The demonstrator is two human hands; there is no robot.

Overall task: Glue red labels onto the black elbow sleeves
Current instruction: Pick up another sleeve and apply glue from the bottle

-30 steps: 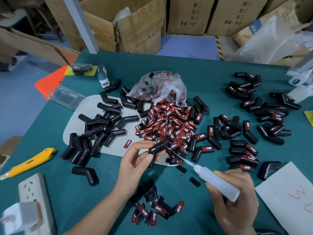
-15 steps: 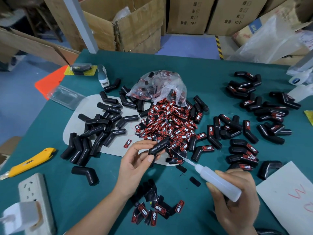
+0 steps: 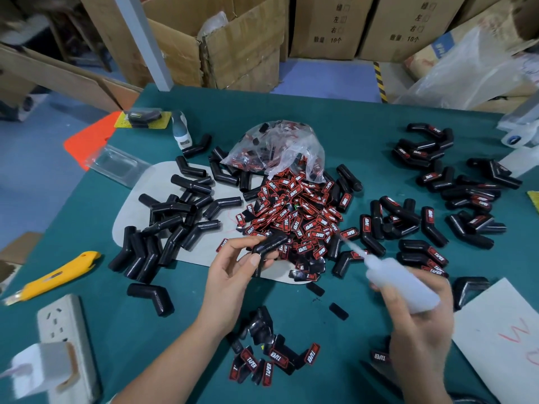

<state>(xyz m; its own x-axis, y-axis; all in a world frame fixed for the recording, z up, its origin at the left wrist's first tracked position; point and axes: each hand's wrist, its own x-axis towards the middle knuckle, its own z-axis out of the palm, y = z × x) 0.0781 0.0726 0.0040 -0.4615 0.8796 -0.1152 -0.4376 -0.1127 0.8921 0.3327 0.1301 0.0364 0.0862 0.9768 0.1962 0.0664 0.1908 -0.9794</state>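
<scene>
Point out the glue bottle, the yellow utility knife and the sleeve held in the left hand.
glue bottle (image 3: 404,287), head view, on its translucent body.
yellow utility knife (image 3: 58,275), head view, on its yellow handle.
held sleeve (image 3: 269,243), head view, on its upper arm, above the fingers.

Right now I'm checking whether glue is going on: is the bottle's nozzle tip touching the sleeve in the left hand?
Apart. The head view shows the glue bottle nozzle ending over the label pile, clear of the sleeve the left hand holds.
</scene>
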